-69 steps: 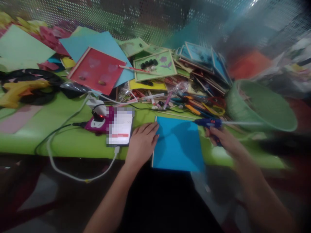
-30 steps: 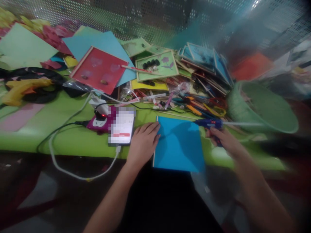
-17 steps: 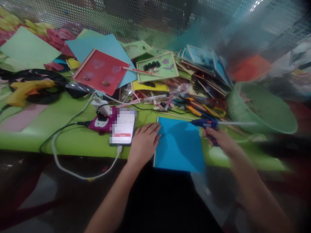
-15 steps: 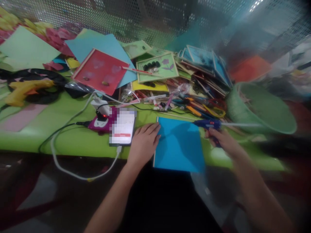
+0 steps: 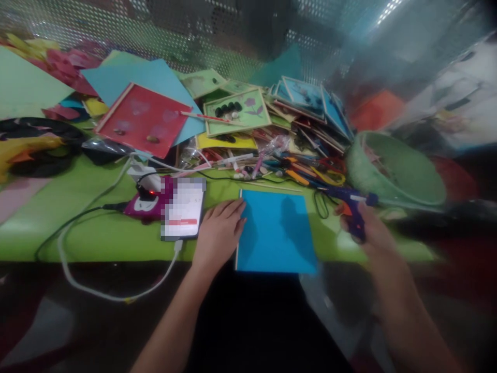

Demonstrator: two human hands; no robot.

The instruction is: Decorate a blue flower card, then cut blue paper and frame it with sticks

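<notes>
A square blue card (image 5: 275, 233) lies at the table's front edge, with a thin wooden stick along its left side. My left hand (image 5: 220, 228) rests flat beside it, fingers stretched out and fingertips touching that left edge. To the right of the card, my right hand (image 5: 368, 225) is closed around the handle of a dark blue glue gun (image 5: 351, 199). Its nozzle points left, above the table near the card's upper right corner. The right hand's shadow falls on the card.
A phone (image 5: 184, 210) and a purple power strip (image 5: 149, 204) with cables lie on the left. Behind the card are scissors (image 5: 328, 176), sticks and framed pictures, including a red one (image 5: 143, 119). A green bowl (image 5: 407, 171) stands at the right, a yellow glue gun (image 5: 29, 147) far left.
My right hand has moved the glue gun right, away from the card's upper edge, and turned it. The view has shifted slightly right; my left hand stays on the card's edge.
</notes>
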